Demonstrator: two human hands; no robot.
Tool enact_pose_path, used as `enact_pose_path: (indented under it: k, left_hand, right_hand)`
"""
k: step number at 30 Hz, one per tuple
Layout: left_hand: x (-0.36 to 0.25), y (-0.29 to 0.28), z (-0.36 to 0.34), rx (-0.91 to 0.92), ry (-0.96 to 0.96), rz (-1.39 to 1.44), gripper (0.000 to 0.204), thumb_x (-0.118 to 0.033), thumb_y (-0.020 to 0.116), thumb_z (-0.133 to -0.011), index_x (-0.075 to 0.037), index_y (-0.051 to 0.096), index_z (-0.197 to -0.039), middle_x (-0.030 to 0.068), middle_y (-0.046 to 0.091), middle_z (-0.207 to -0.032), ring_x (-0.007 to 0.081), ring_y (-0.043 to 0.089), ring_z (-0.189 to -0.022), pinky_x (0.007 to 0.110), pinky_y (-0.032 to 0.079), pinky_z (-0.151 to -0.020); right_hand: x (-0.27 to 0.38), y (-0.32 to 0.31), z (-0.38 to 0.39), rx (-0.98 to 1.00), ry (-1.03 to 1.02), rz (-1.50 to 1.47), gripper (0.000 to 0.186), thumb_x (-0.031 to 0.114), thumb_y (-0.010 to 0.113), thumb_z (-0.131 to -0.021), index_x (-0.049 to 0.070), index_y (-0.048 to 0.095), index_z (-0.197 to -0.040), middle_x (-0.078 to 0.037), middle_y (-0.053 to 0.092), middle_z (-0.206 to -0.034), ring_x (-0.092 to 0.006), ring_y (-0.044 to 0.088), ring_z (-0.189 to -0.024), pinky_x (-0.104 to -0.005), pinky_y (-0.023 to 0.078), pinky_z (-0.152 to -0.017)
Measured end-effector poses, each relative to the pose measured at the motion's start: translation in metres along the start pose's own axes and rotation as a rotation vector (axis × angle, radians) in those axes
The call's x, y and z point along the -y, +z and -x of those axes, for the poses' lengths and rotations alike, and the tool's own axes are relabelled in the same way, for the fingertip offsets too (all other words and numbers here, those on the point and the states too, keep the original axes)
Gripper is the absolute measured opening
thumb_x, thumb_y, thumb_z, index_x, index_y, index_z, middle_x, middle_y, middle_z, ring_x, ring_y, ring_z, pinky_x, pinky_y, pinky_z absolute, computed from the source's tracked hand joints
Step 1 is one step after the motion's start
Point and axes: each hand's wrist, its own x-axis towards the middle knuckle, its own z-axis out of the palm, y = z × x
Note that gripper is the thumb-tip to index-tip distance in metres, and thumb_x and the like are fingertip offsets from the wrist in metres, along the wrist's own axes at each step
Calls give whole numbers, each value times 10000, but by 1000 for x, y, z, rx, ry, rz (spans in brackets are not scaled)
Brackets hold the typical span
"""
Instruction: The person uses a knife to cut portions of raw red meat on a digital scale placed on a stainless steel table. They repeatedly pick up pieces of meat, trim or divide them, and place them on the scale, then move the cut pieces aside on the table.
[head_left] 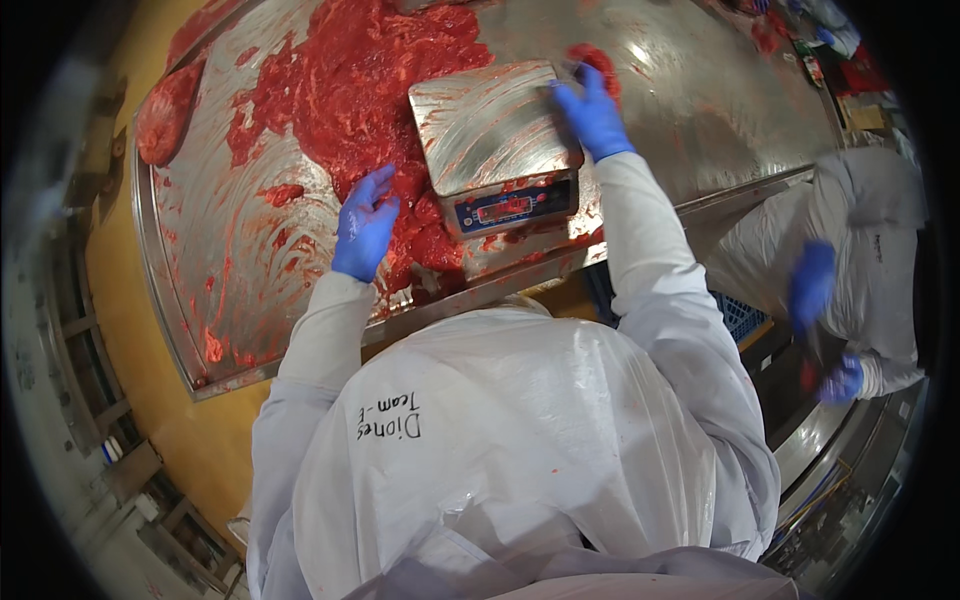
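A steel table [700,130] carries a big spread of red minced meat [350,80]. In front of me stands a digital scale [490,140] with a bare steel pan and a small lit display. My left hand [363,225], in a blue glove, rests open on the meat just left of the scale, fingers apart. My right hand [592,112], also blue-gloved, reaches past the scale's far right corner and touches a small lump of meat [597,62] there. Whether it grips the lump I cannot tell.
A larger meat lump [165,110] lies at the table's left edge. A co-worker in white [870,240] stands at the right with blue-gloved hands [812,285] over a blue crate [740,315]. The floor is yellow [190,420]. I wear a white coat and plastic apron.
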Motion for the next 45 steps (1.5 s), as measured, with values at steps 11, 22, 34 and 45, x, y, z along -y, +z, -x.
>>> enact_pose_path:
  k: [11, 22, 34, 45]
  left_hand:
    - [56, -23, -63, 169, 135, -1100, 356, -115, 637, -892, -91, 708, -1239, 225, 648, -1353, 420, 660, -1161, 489, 546, -989]
    - [-137, -2, -88, 488, 168, -574, 101, -30, 675, -857, -36, 575, -845, -15, 572, -711, 97, 561, -709, 281, 457, -644]
    - [12, 11, -47, 266, 3, -969, 432, -147, 740, -835, -59, 690, -1255, 257, 656, -1198, 434, 658, -1103, 478, 555, -957]
    - [-117, -21, -18, 487, 20, -203, 422, -82, 743, -767, 0, 698, -1179, 118, 686, -874, 174, 650, -824, 349, 530, -769]
  right_hand:
    - [-111, -45, 80, 46, 361, 147, 714, 430, 764, -946, 56, 499, -1494, -227, 661, -1363, -330, 694, -1195, -443, 547, -991]
    - [-81, -20, 209, 161, -147, 290, 581, 265, 814, -897, -44, 596, -1339, -192, 726, -1086, -308, 733, -957, -407, 582, -850]
    - [-87, -18, 204, 118, -214, 348, 595, 353, 813, -876, -35, 623, -1285, -148, 735, -990, -322, 707, -910, -446, 549, -846]
    - [-95, -16, 205, 138, -188, 356, 611, 392, 808, -877, -12, 623, -1297, -165, 723, -1063, -350, 696, -951, -454, 541, -871]
